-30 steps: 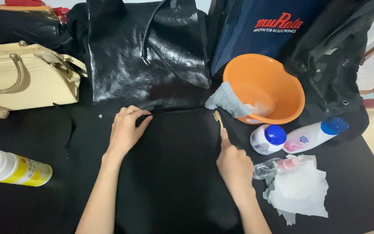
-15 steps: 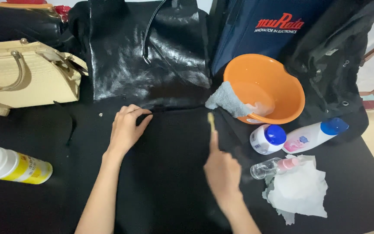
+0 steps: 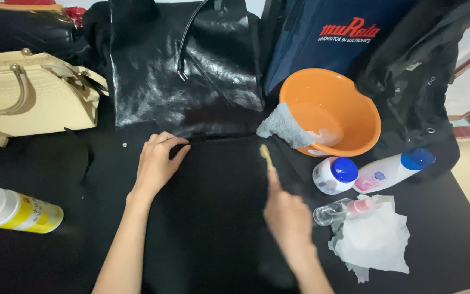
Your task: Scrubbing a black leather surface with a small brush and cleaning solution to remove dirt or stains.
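Black bag (image 3: 213, 218): matte, flat on the desk (image 3: 452, 218), just below the orange basin (image 3: 333, 109). Left hand (image 3: 158, 163) lies flat on its upper edge, fingers loosely spread, holding nothing. Right hand (image 3: 286, 215), blurred, fingers closed round a small brush (image 3: 266, 155), bristles at the bag's top edge, near the basin. Best worked with short, light strokes, fabric pinned taut.

The right hand (image 3: 288, 213) was motion-blurred, so its grip on the small brush (image 3: 266, 155) could not be made out. At nine o'clock the frame's edge cut off the cream handbag (image 3: 28, 95) and the white-and-yellow bottle (image 3: 14, 209). At twelve o'clock the glossy black bag (image 3: 186, 65) ran off the top.
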